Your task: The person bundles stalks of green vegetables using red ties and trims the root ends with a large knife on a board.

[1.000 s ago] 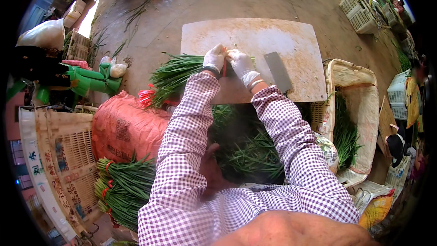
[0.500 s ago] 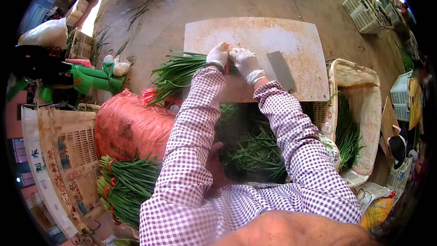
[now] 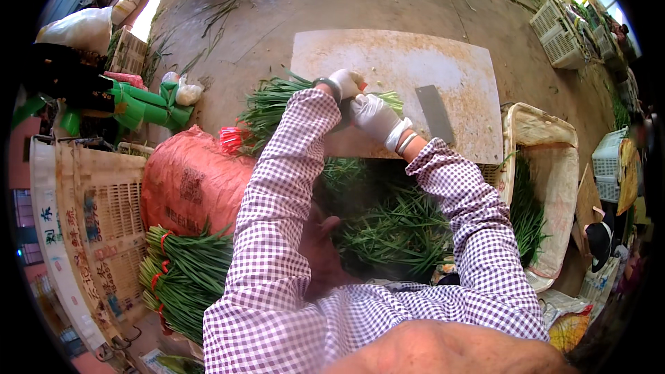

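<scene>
A bunch of garlic chives point(image 3: 273, 105) lies at the left part of a stained white board point(image 3: 395, 45), leaves to the left and pale stem ends to the right. My left hand point(image 3: 348, 83), in a white glove, is closed around the bunch from above. A bit of red tie point(image 3: 362, 86) shows at its fingertips. Just below and to the right, my gloved right hand point(image 3: 377, 118) is closed against the bunch's near side; its fingertips and anything pinched in them are hidden. A grey rectangular blade point(image 3: 435, 114) lies flat on the board, right of that hand.
Red ties point(image 3: 232, 140) hang beside a red sack point(image 3: 183, 183) at left. Tied chive bunches point(image 3: 183, 273) stand below it. Loose chives point(image 3: 391, 232) lie beneath the board. A crate point(image 3: 551, 187) with chives stands at right, a white crate point(image 3: 97, 235) at far left.
Both hands have shifted slightly right and nearer. My right hand has dropped below the left, turning at the wrist, and the pale stem ends now show to its right.
</scene>
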Tool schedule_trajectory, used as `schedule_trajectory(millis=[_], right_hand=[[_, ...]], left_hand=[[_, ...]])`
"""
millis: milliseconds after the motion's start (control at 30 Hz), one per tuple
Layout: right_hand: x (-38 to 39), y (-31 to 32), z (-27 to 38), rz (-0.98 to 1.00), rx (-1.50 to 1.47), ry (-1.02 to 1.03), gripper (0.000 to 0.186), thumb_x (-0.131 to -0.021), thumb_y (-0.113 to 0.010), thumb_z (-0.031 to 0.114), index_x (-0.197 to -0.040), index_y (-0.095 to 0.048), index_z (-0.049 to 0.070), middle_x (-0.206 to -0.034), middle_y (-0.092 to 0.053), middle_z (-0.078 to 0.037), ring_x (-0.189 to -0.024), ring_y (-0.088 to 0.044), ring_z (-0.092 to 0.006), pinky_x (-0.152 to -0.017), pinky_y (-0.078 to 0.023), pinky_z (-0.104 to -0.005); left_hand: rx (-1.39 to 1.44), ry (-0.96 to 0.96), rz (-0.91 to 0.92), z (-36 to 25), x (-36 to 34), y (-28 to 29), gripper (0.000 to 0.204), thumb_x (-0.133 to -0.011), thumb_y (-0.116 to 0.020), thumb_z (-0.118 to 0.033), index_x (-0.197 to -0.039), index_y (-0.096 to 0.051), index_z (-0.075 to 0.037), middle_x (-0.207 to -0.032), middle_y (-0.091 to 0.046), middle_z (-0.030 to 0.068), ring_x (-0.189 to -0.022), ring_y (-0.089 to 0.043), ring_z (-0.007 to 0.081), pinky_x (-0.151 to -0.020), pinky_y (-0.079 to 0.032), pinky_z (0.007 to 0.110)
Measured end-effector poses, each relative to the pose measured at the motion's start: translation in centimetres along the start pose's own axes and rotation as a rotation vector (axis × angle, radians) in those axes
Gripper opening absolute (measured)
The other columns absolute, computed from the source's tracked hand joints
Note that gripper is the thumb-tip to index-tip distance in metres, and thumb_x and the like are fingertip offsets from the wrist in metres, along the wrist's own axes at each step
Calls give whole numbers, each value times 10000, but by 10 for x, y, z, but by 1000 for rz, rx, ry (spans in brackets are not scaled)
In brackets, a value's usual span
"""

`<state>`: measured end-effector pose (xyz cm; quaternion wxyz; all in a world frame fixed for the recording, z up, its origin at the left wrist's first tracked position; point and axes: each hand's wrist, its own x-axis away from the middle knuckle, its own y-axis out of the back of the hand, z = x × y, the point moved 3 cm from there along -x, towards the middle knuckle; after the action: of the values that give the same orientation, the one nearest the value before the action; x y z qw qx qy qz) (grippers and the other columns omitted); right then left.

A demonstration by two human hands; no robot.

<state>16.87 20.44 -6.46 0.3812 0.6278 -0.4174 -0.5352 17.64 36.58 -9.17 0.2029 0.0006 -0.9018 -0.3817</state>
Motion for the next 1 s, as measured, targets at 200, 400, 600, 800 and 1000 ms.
schedule_trajectory(millis=[200,400,600,800,1000], right_hand=[[-31,33,34,54,-148,65,320,-871,-514,325,-1068,-639,105,-1104,-636,-101,-1031,-590,-267,-931,-443,-393],[-46,108,34,399,-283,-47,404,-982,-350,273,-1254,-560,61,-1311,-577,-125,-1231,-506,-305,-1037,-395,-380],[-45,-52,-40,405,-385,-535,152,-755,-711,205,-853,-740,93,-904,-704,-172,-857,-688,-332,-754,-551,-382],[-26,-21,-43,395,-951,-873,98,-723,-726,106,-798,-719,45,-671,-679,-75,-607,-634,-169,-576,-498,-332],[-21,-19,-38,329,-974,-986,115,-732,-712,104,-828,-729,44,-703,-689,-86,-620,-638,-169,-610,-513,-310]], left_hand=[[-430,7,365,-65,6,12,323,-724,-751,-288,-1002,-720,-126,-975,-713,104,-901,-662,247,-824,-511,340],[-325,45,11,-97,38,28,332,-746,-718,-300,-1034,-699,-133,-979,-705,127,-928,-667,294,-821,-517,375],[-100,166,-648,-70,115,32,222,-831,-619,-316,-850,-634,-95,-816,-678,175,-815,-662,353,-714,-511,439],[-186,234,-200,-71,126,-21,419,-829,-606,-482,-970,-710,-102,-891,-696,160,-870,-659,355,-760,-520,434],[-167,176,-298,-62,123,-33,442,-814,-641,-464,-1019,-644,-72,-899,-694,163,-828,-673,334,-719,-530,421]])
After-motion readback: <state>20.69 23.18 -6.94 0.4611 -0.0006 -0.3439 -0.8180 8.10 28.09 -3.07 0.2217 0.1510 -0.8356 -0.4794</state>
